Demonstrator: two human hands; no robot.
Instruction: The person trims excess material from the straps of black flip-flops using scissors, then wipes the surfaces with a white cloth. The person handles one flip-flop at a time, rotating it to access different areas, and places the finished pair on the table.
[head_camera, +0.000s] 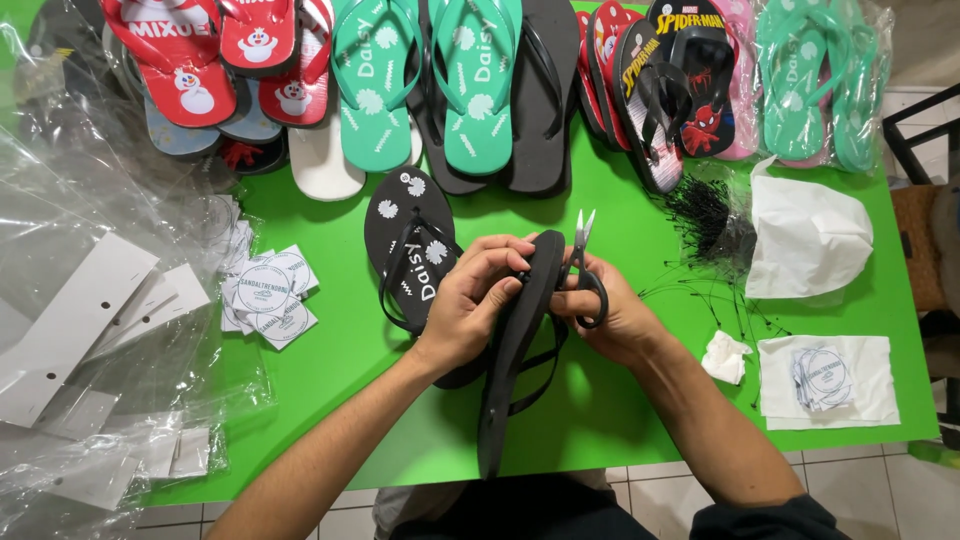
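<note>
The green table (600, 400) carries the whole job and is crowded along its far edge: a row of finished-looking flip-flops runs from red pairs (215, 60) at the left, through teal pairs (430, 90) and plain black ones (545, 100) in the middle, to cartoon-print pairs (670, 90) and bagged teal pairs (825, 80) at the right. Clear plastic bags (90, 330) with white card headers (70, 320) lie heaped over the left end. Work in hand sits at the centre: a black flip-flop (510, 350) is held on edge above the table, toe end up, with the left hand (470, 300) closed around its upper part, fingers curled over the edge. The right hand (615, 315) is closed on small scissors (585, 270), blades pointing up and just beside the sole; whether the blades are cutting anything cannot be told. Its mate, a black flip-flop with white flower print (410, 250), lies flat just left of the hands. By judgement, this pair is mid-process and not yet tagged or bagged. Supplies remain: a stack of round-print paper tags (265, 295), a second tag stack (825, 375) on white paper, a bundle of black tag loops (700, 215), a crumpled white bag (805, 240). Pale floor tiles (870, 490) show below the table; a dark chair frame (925, 150) stands at the right.
</note>
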